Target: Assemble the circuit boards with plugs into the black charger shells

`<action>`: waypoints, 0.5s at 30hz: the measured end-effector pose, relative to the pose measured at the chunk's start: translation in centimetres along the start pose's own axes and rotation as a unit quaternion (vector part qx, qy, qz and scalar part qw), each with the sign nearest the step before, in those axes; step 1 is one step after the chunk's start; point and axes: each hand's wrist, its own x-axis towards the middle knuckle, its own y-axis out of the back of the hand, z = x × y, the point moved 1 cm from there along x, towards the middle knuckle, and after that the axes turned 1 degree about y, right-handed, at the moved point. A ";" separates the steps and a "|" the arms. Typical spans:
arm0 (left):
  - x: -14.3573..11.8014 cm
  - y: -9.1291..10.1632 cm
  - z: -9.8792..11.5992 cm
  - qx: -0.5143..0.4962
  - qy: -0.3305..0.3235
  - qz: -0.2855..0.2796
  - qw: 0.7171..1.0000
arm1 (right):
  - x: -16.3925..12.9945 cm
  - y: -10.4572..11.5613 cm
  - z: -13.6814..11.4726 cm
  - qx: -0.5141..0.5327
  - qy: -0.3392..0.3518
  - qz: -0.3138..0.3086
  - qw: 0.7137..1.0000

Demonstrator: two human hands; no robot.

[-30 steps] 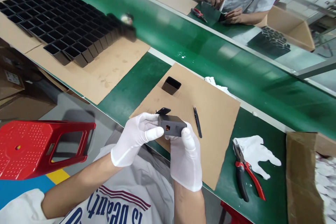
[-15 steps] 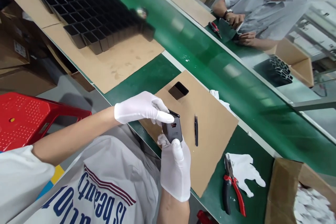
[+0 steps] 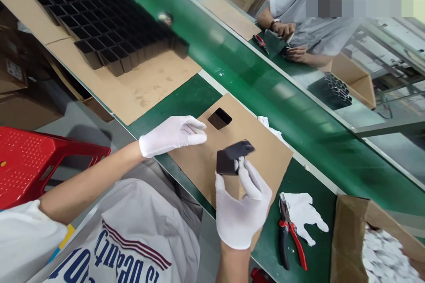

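Right hand (image 3: 244,205) is pinching a black case (image 3: 226,163) between thumb and fingers, center of frame above the cardboard (image 3: 270,152). Its dark cap (image 3: 239,149) sits skewed across the top, so I'd call this one midway, not closed up. Left hand (image 3: 171,135) is half-curled, nothing visible in it. Another box (image 3: 219,119) stands open just above center, plus rows of tubs (image 3: 114,55) upper left; can't tell if those are done or waiting.
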 end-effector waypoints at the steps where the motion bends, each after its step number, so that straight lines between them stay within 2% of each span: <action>1: 0.1 0.1 -0.5 0.008 -0.008 0.028 1.000 | 0.0 0.1 0.5 -0.036 0.024 -0.046 0.998; 3: 0.2 0.1 -1.4 0.023 -0.016 0.060 0.998 | -0.5 0.4 1.2 -0.073 0.027 -0.145 0.986; 5: 0.3 0.0 -2.2 0.035 -0.021 0.077 0.996 | -1.4 0.6 1.1 -0.076 0.035 -0.177 0.981; 7: 0.3 0.0 -2.7 0.044 -0.031 0.088 0.995 | -2.2 0.4 0.5 -0.070 0.048 -0.143 0.986; 9: 0.3 0.0 -2.9 0.047 -0.040 0.091 0.994 | -2.8 -0.3 -0.2 -0.068 0.054 -0.080 0.993; 12: 0.3 0.1 -3.0 0.045 -0.043 0.085 0.994 | -3.0 -1.5 -0.9 -0.070 0.033 -0.008 0.997; 15: 0.2 0.3 -3.0 0.045 -0.043 0.076 0.995 | -2.7 -2.3 -1.0 -0.095 0.001 -0.003 0.995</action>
